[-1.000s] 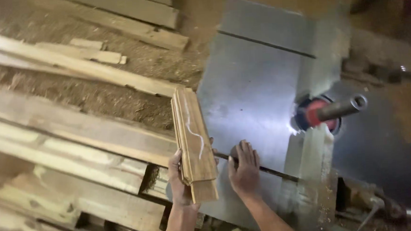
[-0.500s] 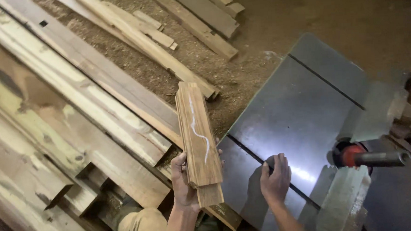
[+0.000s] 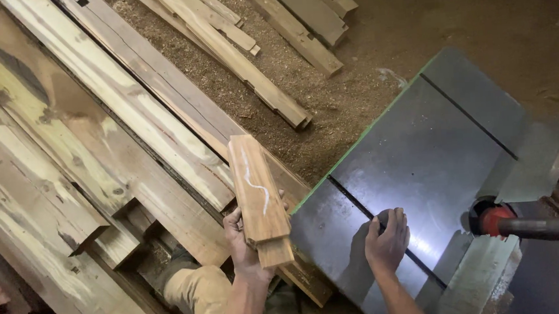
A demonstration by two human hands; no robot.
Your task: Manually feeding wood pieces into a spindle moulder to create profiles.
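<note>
Beside the dark metal machine table [image 3: 439, 161], the left hand [image 3: 243, 245] is gripping a short stack of wooden boards [image 3: 258, 196], fingers wrapped around the near end from beneath and the thumb side pressing against the edge. The top board is carrying a wavy white chalk line along its face, and a narrower piece is sticking out from under it at the near end. The stack is pointing away from the person, hanging above the edge of the long planks [image 3: 100, 141] that are lying side by side on the left, and it is sitting just beside the table's green-painted edge without resting on the table.

The right hand [image 3: 387, 240] is lying palm down on the table, holding nothing, fingers loosely together and bent over a straight slot [image 3: 358, 205] that is running across the surface. Farther right, a red fitting with a dark metal bar [image 3: 525, 225] is jutting out sideways. Sawdust [image 3: 328, 103] is covering the floor beyond, where several shorter wood offcuts [image 3: 273, 42] are lying. The person's tan trouser leg [image 3: 197, 295] is showing below the boards.
</note>
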